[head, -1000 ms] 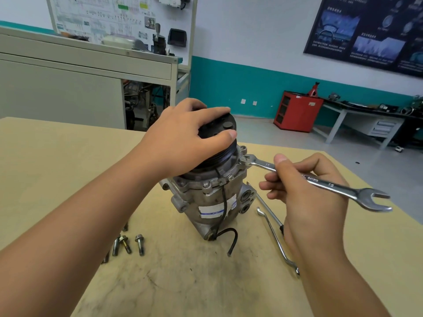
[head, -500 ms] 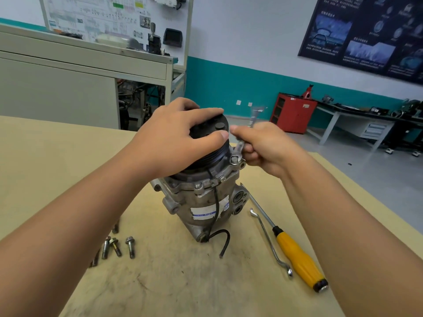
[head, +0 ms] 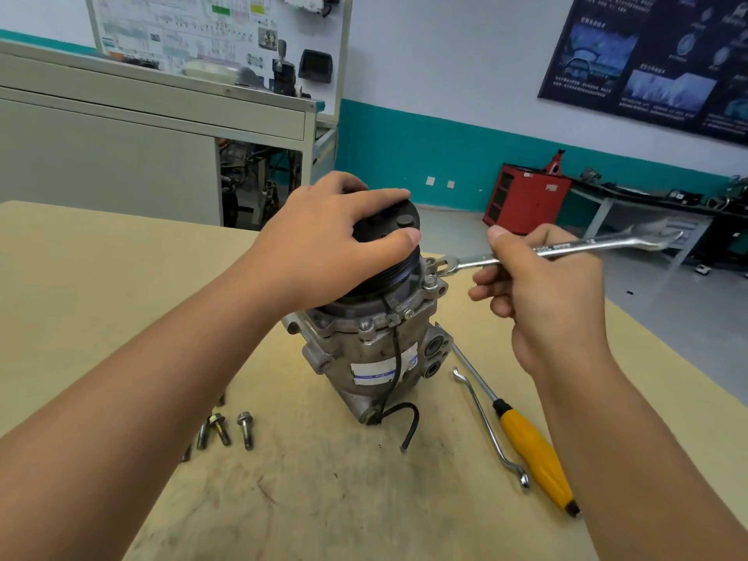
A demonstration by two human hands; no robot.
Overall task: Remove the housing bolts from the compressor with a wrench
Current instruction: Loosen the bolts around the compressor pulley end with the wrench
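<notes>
The grey cast-metal compressor [head: 376, 358] stands upright near the middle of the tan wooden table [head: 101, 277], with its black round pulley [head: 394, 253] on top. The left hand [head: 324, 247] lies over that pulley as it did half a second ago, fingers and thumb curled round the rim.

The right hand [head: 542, 293] has changed most. Half a second ago it sat tight against the housing beside the left thumb, with the tool pointing up and away. Now it is out to the right of the compressor, clear of it. It holds the long silver combination wrench [head: 566, 249] by the shank, thumb on top and fingers curled beneath. The wrench's ring end sits on the upper right corner of the housing flange, just behind an exposed silver bolt head [head: 429, 282]. Its open end points right and is blurred. Whether a bolt sits inside the ring is hidden.

Several loose steel bolts [head: 245, 429] lie on the table left of the compressor's base, where they were before. To the right, a yellow-handled screwdriver [head: 530, 451] and a thin bent metal rod [head: 485, 423] lie side by side, unmoved. A black cable [head: 398, 423] curls out from the compressor's base.
</notes>
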